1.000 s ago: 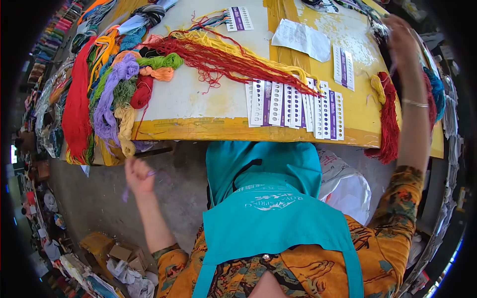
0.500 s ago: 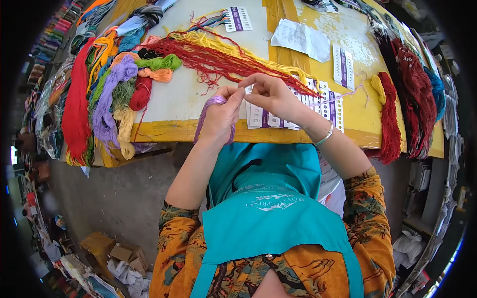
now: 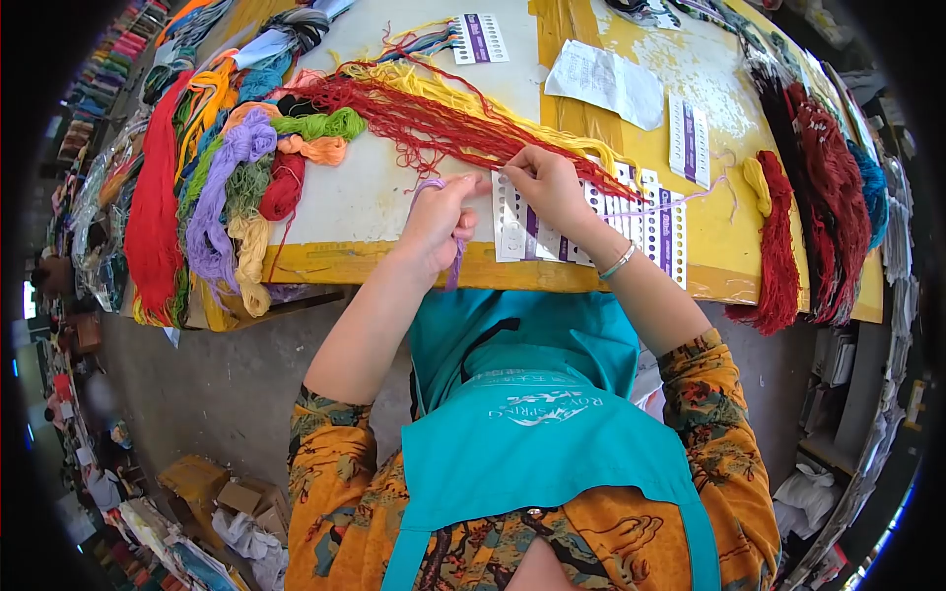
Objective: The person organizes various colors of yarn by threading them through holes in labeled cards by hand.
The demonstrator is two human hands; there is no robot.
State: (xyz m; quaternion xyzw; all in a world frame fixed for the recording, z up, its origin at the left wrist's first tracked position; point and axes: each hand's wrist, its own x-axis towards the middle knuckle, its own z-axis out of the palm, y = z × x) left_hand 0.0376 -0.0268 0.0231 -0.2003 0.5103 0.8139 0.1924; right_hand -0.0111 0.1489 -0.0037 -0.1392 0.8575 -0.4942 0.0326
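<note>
Lilac embroidery thread (image 3: 454, 268) loops around my left hand (image 3: 440, 225), whose fingers are closed on it. Just to the right, my right hand (image 3: 552, 189) has thumb and forefinger pinched together over the row of thread cards; what it pinches is too fine to make out. These white and purple punched cards (image 3: 673, 236) overlap along the table's front edge. From them a lilac strand (image 3: 702, 194) trails rightward. Red threads (image 3: 434, 120) and yellow threads (image 3: 473, 96) stretch across the table behind my hands, their right ends lying at the cards.
Bundled skeins, including a lilac skein (image 3: 212, 231) and a red skein (image 3: 153, 207), crowd the table's left side. Dark red skeins (image 3: 833, 187) hang at the right. A crumpled paper (image 3: 604, 84) and a separate punched card (image 3: 689, 138) lie farther back.
My hands, which met at the fingertips, have drawn apart. The right hand has shifted slightly and its fingers point more downward; the left has turned, with the lilac thread still around it.
</note>
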